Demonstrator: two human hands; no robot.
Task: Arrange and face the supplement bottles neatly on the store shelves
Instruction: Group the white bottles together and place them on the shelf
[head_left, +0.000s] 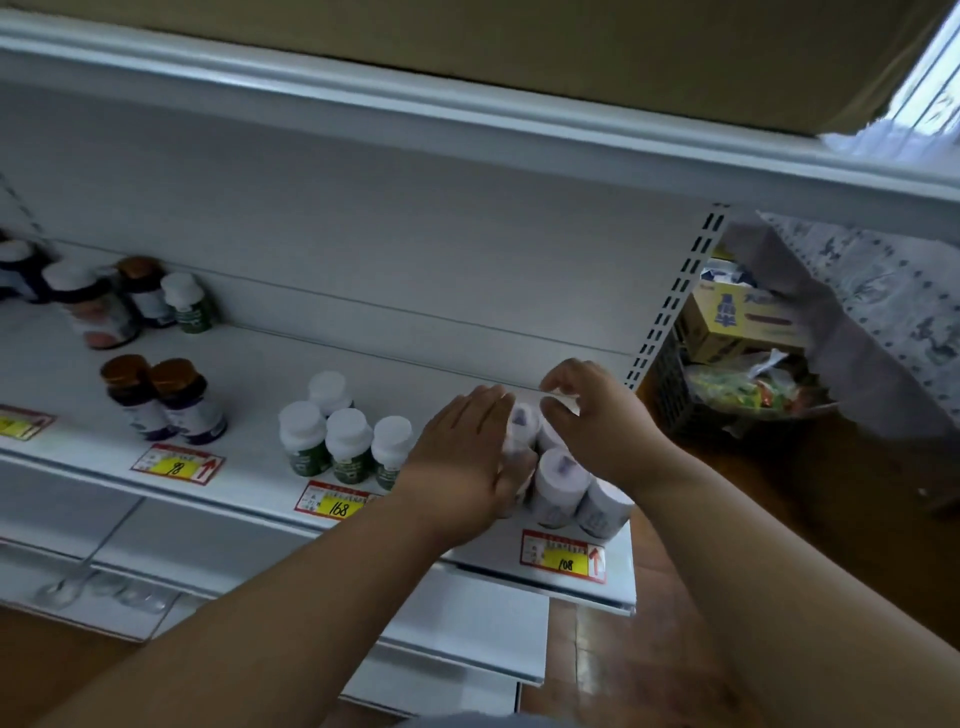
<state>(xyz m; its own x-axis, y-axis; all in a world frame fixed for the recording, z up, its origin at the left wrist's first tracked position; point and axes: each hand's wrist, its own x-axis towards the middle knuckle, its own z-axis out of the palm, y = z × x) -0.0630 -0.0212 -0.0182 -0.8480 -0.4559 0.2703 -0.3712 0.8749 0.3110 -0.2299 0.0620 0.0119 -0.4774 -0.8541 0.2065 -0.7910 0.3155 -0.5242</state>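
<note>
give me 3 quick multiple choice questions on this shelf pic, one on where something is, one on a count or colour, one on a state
1. Where is the price tag marked 108?
A. on the shelf edge below the pale purple bottles
B. under the brown-capped bottles
C. on the top shelf

2. How many white-capped green bottles stand in the group above the 168 tag?
A. two
B. four
C. seven

3. What is the left hand doing?
A. hanging idle
B. resting against the pale purple bottles, fingers fairly straight
C. holding a tag

Key: 1 A, the tag sits right under them; 2 B, four white caps show; 3 B, its fingers lie on the cluster.
</note>
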